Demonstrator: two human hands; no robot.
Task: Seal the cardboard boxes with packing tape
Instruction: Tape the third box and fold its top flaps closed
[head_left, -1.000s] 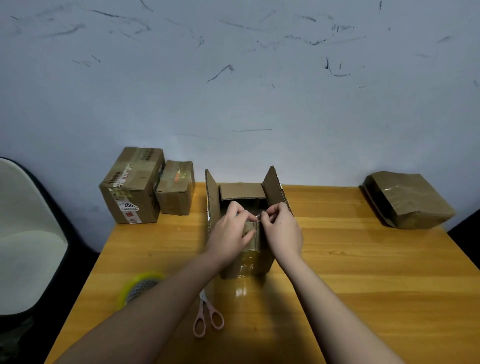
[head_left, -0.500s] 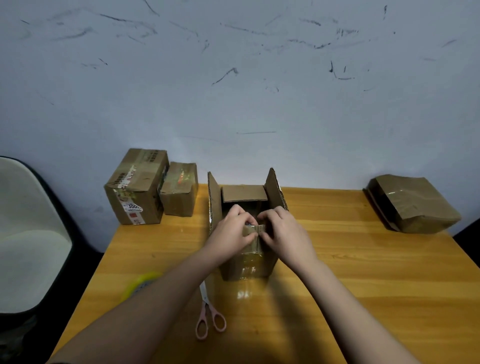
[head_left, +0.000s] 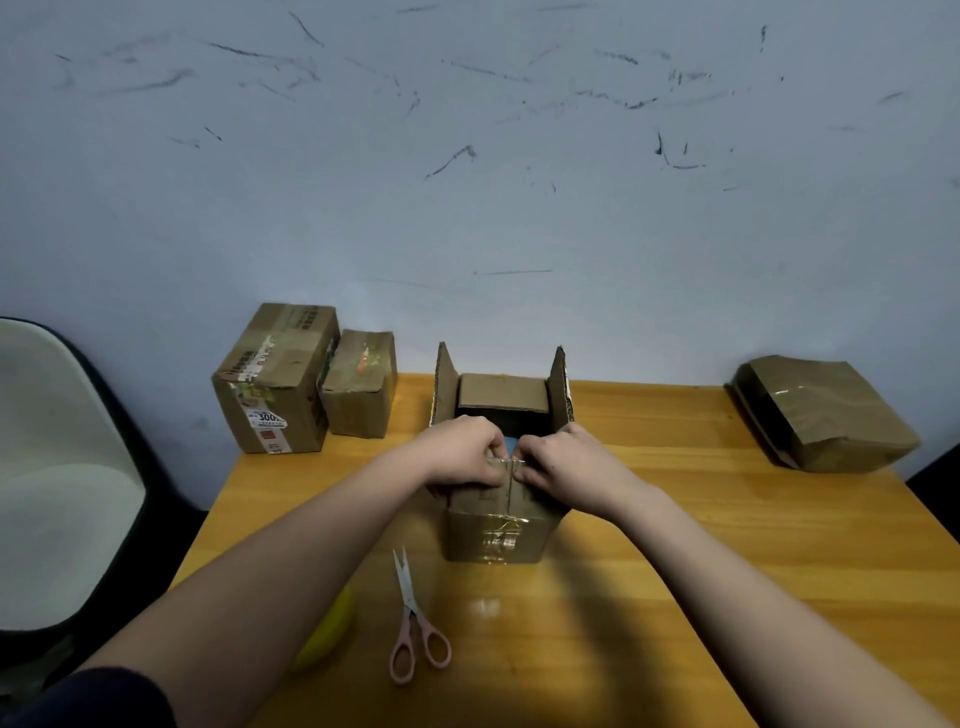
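From the head view, the left hand (head_left: 464, 452) and right hand (head_left: 563, 464) meet with curled fingers over the near top edge of the open cardboard box (head_left: 498, 535) mid-bench (head_left: 727, 545), each grip pinching something small and glinting at the seam, too small to identify. Left of the grip and farther back, a taped box (head_left: 272, 382) carries a label reading "300", its other print illegible, with a smaller box (head_left: 360, 384) touching it. Nearer than the grip lie pink scissors (head_left: 415, 623) and a yellow tape roll (head_left: 327, 636) half hidden by the left forearm.
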